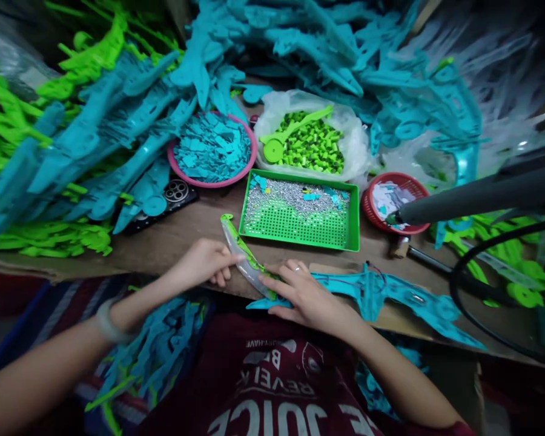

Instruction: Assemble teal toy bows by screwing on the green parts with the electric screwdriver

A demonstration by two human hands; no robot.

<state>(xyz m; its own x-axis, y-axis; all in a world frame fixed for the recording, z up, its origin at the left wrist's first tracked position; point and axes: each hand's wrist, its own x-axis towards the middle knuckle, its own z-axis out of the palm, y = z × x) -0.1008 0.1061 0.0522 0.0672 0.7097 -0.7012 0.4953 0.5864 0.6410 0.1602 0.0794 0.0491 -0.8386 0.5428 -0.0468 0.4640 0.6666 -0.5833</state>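
At the near edge of the worktop (195, 221), the right hand (302, 297) partly covers the curved part (245, 260) and hides whether the blue tip (260, 304) joins the blue frame (395, 293). Toward the left edge, blue parts (113, 139) overlap the phone (177, 192). Beyond the far right corner, clear parts (485, 66) are blurred. Metal pieces (281, 198) in the green tray (300, 242) are indistinct.

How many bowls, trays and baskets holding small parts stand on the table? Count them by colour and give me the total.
Pink bowl: 1
Green tray: 1
Red basket: 1
Total: 3
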